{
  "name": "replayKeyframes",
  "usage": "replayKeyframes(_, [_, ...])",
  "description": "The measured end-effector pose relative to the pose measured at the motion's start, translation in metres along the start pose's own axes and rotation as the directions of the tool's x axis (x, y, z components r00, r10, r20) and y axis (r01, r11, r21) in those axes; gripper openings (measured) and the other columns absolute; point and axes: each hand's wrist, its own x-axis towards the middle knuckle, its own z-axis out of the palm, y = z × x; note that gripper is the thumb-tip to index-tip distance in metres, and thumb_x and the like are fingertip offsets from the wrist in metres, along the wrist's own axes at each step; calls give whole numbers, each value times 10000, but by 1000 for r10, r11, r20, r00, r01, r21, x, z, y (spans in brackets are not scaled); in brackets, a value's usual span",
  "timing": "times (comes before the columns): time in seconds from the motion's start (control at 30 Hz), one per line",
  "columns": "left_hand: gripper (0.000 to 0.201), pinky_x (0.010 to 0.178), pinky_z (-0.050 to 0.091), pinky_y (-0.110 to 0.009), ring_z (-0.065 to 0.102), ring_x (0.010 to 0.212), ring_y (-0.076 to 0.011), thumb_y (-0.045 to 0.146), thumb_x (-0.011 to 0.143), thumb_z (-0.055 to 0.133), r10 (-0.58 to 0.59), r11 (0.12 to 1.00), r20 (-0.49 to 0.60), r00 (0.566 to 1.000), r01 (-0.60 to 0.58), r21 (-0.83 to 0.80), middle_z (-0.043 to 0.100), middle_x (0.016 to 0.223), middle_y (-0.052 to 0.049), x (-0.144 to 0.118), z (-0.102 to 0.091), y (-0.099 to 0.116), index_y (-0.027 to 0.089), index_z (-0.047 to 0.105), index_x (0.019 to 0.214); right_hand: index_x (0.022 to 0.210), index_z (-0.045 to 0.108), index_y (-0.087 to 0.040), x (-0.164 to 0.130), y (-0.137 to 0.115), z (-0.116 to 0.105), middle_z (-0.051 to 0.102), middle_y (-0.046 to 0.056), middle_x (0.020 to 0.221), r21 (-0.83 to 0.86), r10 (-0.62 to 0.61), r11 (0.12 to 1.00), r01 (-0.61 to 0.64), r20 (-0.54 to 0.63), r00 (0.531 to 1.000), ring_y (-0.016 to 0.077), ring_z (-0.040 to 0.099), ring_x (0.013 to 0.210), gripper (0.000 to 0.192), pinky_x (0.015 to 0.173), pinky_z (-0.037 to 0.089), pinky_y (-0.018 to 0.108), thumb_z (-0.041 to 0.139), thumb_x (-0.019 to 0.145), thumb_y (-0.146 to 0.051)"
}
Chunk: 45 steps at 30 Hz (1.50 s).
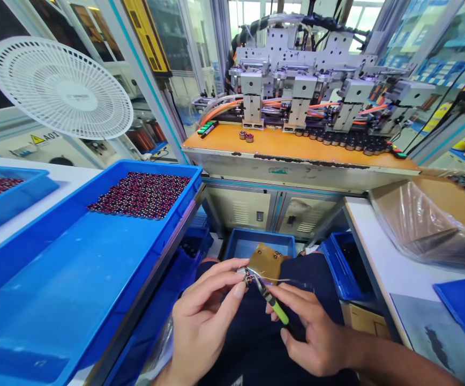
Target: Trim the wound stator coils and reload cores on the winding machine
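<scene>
- Left grip (206,316): thumb and fingertips pinched on a small wound part (246,276), held above the lap.
- Right grip (310,329): closed around green-and-black pliers (279,312), their tips at the part's thin wires (284,280); whether they bite on one, I cannot tell.
- Just beyond the hands: a brown sheet (267,265) with a few small pieces on it, near a blue bin (236,245).
- To the left: a long blue tray (75,279), dark red-flecked parts (144,193) packed at its far end.
- Ahead: an orange surface (272,151) below a machine (300,80), carrying a row of dark parts (353,142).
</scene>
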Motion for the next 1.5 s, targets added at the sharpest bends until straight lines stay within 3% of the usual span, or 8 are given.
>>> replayKeyframes(0.23, [259, 777, 638, -278, 699, 1080, -210, 89, 871, 645, 7, 1000, 16, 1000, -7, -1, 744, 1128, -34, 0, 2, 1, 289, 745, 1002, 1438, 452, -170, 3, 2, 3, 614, 51, 849, 74, -19, 997, 21, -30, 999, 153, 569, 735, 715, 688, 528, 274, 518, 740, -35])
replayKeyframes(0.37, [278, 771, 633, -271, 694, 1066, -200, 63, 869, 635, 40, 999, 38, 998, -40, -4, 733, 1129, -41, 0, 1, -3, 277, 732, 1017, 1363, 536, -187, 6, -2, 2, 595, 25, 830, 173, 120, 978, -114, -25, 993, 128, 557, 731, 611, 697, 510, 258, 514, 773, -29])
replayKeyframes(0.47, [291, 818, 617, -281, 666, 1094, -196, 21, 858, 623, 127, 992, 86, 988, -129, 18, 705, 1142, -64, 2, -2, -10, 243, 714, 1024, 1360, 534, -214, 5, -4, -1, 588, 17, 829, 257, 225, 942, -217, 0, 974, 114, 550, 708, 565, 657, 503, 247, 515, 817, -58])
replayKeyframes(0.63, [454, 884, 607, -351, 658, 1097, -207, -102, 765, 638, 305, 951, 77, 949, -298, -86, 659, 1138, -66, 7, -4, -16, 224, 607, 1079, 1468, 381, -355, -9, -9, -13, 608, 46, 1036, 366, 211, 908, -206, 26, 977, 130, 615, 849, 761, 788, 553, 313, 501, 805, -1])
replayKeyframes(0.77, [613, 875, 615, -374, 693, 1029, -198, -172, 709, 633, 308, 941, 47, 950, -297, -165, 684, 1118, -54, 8, -1, -16, 235, 510, 1152, 1484, 332, -425, -16, -13, -21, 581, 53, 1152, 430, 207, 871, -238, 117, 971, 166, 618, 995, 866, 918, 542, 410, 495, 774, 43])
replayKeyframes(0.93, [626, 915, 605, -375, 696, 1059, -202, -194, 712, 604, 309, 939, 35, 950, -299, -172, 708, 1130, -54, 5, 1, -18, 214, 507, 1177, 1482, 316, -457, -14, -15, -22, 550, 52, 1205, 509, 201, 820, -263, 175, 964, 183, 599, 1075, 910, 979, 516, 442, 507, 764, 69])
replayKeyframes(1.33, [593, 949, 598, -334, 703, 1075, -190, -175, 723, 618, 244, 963, 44, 969, -236, -130, 721, 1149, -53, -1, -2, -16, 205, 536, 1171, 1482, 344, -426, -3, -19, -18, 578, 50, 1109, 529, 165, 817, -228, 164, 973, 153, 609, 934, 877, 842, 549, 362, 499, 766, 56])
replayKeyframes(1.5, [593, 952, 595, -329, 703, 1073, -189, -169, 720, 626, 244, 964, 48, 969, -236, -123, 724, 1143, -55, -3, -2, -16, 205, 537, 1172, 1469, 408, -330, 1, -23, -16, 584, 46, 991, 496, 190, 831, -253, 174, 966, 117, 580, 794, 759, 742, 528, 292, 510, 794, 3])
